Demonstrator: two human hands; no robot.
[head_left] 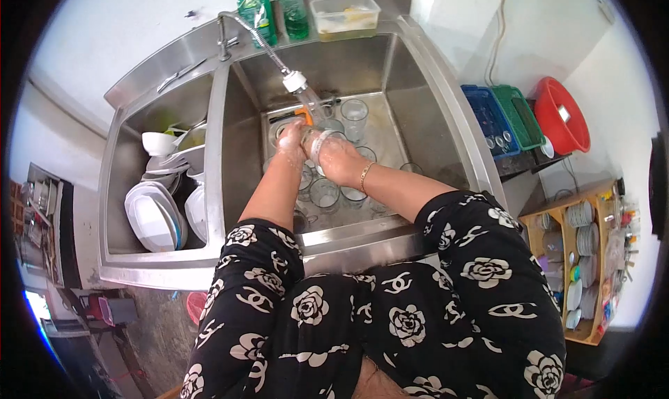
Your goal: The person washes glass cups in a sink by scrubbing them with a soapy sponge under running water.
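Observation:
Water runs from the flexible faucet (295, 82) down onto my two wet hands in the right sink basin (313, 57). My left hand (290, 140) is closed on the left side of a clear drinking glass (311, 142). Around the same glass, from the right, curl the fingers of my right hand (338, 160), which wears a bracelet on its wrist. Below and behind my hands, several clear glasses (355, 113) stand on the basin floor. An orange-handled tool (304, 112) lies near the back, partly hidden by the water stream.
White bowls and plates (155, 214) are piled in the left basin. On the back ledge stand a green pouch (257, 14), a green bottle (293, 12) and a plastic tub (344, 19). Blue (488, 113) and green baskets (518, 117) and a red basin (562, 117) sit at right.

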